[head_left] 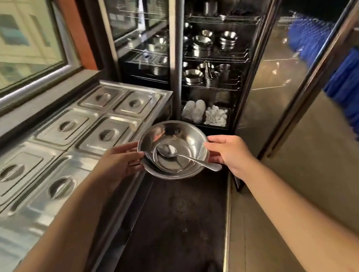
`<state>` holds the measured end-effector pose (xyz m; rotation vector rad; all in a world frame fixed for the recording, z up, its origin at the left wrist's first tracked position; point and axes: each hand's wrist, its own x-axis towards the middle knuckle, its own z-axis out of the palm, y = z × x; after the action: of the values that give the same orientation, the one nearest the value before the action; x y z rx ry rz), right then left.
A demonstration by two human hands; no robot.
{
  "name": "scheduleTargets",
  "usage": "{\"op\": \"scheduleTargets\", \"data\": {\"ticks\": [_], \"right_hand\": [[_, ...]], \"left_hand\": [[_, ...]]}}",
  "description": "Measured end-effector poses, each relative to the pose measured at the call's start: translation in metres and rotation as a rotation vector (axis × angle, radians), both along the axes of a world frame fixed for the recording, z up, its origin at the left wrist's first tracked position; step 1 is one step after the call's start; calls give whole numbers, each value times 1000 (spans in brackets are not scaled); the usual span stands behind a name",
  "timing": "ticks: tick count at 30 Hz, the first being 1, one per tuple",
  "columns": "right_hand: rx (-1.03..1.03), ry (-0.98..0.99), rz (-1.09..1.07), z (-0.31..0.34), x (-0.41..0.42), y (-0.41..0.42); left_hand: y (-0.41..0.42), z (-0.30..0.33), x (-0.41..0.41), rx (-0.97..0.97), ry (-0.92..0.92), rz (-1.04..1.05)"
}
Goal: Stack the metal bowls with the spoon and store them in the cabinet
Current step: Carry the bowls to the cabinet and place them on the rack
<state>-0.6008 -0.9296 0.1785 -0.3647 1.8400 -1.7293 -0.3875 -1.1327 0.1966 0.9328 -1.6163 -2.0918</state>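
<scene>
I hold a stack of metal bowls (180,133) in front of me, above the dark floor. A metal spoon (175,153) lies inside the top bowl, its handle sticking out over the rim to the right. My left hand (121,161) grips the stack's left rim and my right hand (228,151) grips its right rim. The cabinet (213,55) stands just beyond, its door (287,75) swung open to the right. Wire shelves inside carry more steel bowls and cups.
A steel counter with several lidded food pans (68,133) runs along the left under a window (15,45). White items (204,112) fill the cabinet's bottom shelf. Blue stacked things (354,94) are at the far right. Dark floor (170,232) lies between counter and door.
</scene>
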Motion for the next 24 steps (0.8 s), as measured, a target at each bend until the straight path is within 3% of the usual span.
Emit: {"op": "scheduleTargets", "data": {"ticks": [24], "right_hand": [[-102,-16,-256,21,-363,-80]], "left_hand": [[-114,14,-418,-69,-1,-208]]}}
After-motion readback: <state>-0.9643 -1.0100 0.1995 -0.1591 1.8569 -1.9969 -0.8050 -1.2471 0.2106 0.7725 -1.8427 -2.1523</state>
